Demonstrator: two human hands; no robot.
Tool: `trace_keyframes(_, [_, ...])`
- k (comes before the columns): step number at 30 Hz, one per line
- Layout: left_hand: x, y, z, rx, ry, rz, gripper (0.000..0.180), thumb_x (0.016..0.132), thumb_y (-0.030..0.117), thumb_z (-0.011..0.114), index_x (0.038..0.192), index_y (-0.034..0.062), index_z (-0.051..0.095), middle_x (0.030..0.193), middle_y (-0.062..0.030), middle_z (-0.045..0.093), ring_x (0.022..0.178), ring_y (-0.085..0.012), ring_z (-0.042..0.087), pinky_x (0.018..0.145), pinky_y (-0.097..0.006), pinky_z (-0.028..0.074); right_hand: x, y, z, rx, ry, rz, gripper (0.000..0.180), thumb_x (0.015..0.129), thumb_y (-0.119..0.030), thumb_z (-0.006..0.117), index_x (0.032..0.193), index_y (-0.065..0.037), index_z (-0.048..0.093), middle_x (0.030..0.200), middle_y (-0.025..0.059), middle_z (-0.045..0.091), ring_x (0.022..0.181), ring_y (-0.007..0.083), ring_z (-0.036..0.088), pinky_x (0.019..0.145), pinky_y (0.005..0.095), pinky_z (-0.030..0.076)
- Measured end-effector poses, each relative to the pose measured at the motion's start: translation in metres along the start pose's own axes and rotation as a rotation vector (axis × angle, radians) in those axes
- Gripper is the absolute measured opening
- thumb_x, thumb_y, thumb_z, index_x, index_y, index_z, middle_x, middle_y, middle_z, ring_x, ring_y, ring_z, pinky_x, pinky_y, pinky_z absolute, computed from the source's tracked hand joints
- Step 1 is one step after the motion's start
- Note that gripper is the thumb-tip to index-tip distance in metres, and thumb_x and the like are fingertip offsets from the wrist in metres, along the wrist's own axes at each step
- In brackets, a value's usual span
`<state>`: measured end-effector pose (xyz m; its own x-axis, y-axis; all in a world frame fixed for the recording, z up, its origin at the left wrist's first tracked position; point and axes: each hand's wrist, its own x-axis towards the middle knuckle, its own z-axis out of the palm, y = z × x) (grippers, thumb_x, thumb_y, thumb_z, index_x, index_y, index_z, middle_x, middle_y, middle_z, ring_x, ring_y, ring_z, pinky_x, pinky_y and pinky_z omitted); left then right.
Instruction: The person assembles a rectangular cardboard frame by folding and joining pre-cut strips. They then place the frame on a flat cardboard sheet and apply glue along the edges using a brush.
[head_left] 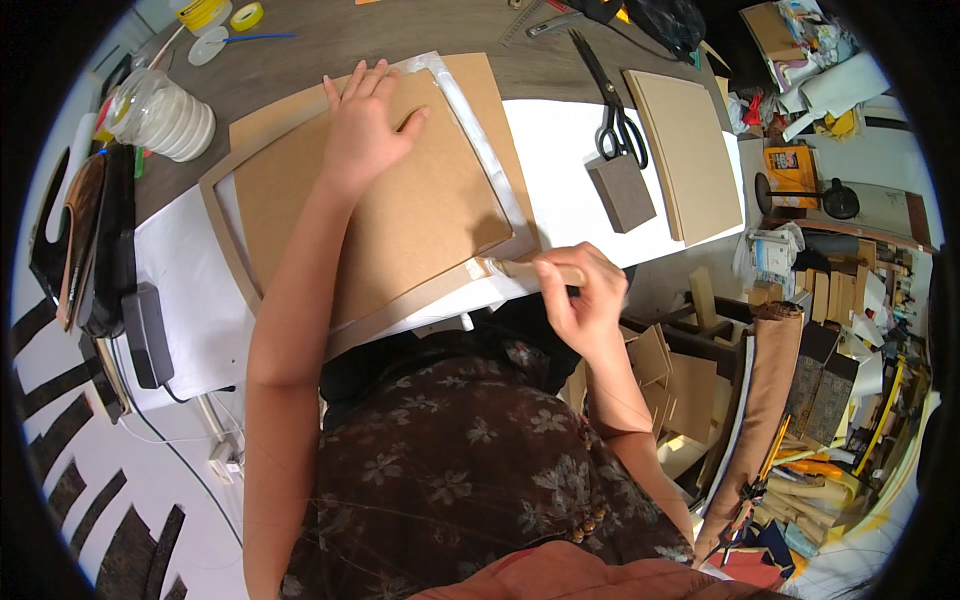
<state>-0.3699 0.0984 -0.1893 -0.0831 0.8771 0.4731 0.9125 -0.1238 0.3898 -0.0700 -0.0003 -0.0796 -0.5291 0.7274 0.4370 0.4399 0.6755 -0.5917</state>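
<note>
A brown board (420,215) lies on the table in front of me, with a greyish-brown border strip (228,215) showing around its edges. My left hand (370,140) rests flat on the board's far part, its fingers spread. In my right hand (585,300) is a flat brush (520,269) with a pale wooden handle. Its bristles touch the border near the board's near right corner. Along the right side, the border has a shiny white, wet-looking coat (470,125). A larger brown sheet (492,100) sticks out beneath.
White paper (560,150) covers part of the table. To the right are black scissors (622,130), a dark brown block (622,192) and stacked boards (690,150). A ribbed clear jar of white stuff (178,122) and yellow tape (246,16) stand at the far left. Crowded shelves (830,270) fill the right.
</note>
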Motion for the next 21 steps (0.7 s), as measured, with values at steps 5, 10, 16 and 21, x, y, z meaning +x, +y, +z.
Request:
trace_keyframes(5, [-0.001,0.0,-0.002,-0.023,0.014,0.004,0.061,0.083,0.039,0.073,0.128,-0.0014,0.062,0.142,-0.0197,0.055,0.141,-0.0368,0.041,0.119,-0.064,0.014,-0.001,0.01,-0.007,-0.338,0.299,0.265,0.012,0.09,-0.013,0.07,0.081,-0.005,0.067,0.07,0.0081,0.068,0.056,0.021,0.061,0.056,0.0343,0.047])
trace_keyframes(10, [0.0,0.0,-0.001,-0.027,0.008,0.0,0.06,0.083,0.038,0.073,0.127,-0.0015,0.063,0.142,-0.0197,0.055,0.141,-0.037,0.041,0.118,-0.065,0.014,-0.007,0.005,-0.015,-0.241,-0.084,-0.13,0.016,0.086,-0.018,0.075,0.077,-0.008,0.066,0.072,0.0036,0.067,0.061,0.0182,0.061,0.064,0.0323,0.046])
trace_keyframes(16, [-0.001,0.001,-0.001,-0.032,0.032,0.012,0.059,0.082,0.037,0.073,0.126,-0.0016,0.063,0.141,-0.0202,0.055,0.14,-0.038,0.042,0.118,-0.065,0.014,-0.006,0.0,-0.026,-0.152,0.024,-0.074,0.017,0.081,-0.021,0.08,0.08,-0.009,0.067,0.069,0.0026,0.062,0.061,0.0185,0.059,0.064,0.0324,0.044])
trace_keyframes(21, [0.0,0.001,-0.002,-0.03,0.028,0.008,0.06,0.082,0.038,0.073,0.127,-0.0014,0.063,0.142,-0.0204,0.055,0.14,-0.038,0.042,0.118,-0.065,0.015,-0.007,0.001,-0.029,-0.148,-0.173,-0.089,0.02,0.078,-0.022,0.081,0.084,-0.007,0.069,0.072,0.0027,0.062,0.065,0.02,0.06,0.067,0.0329,0.044])
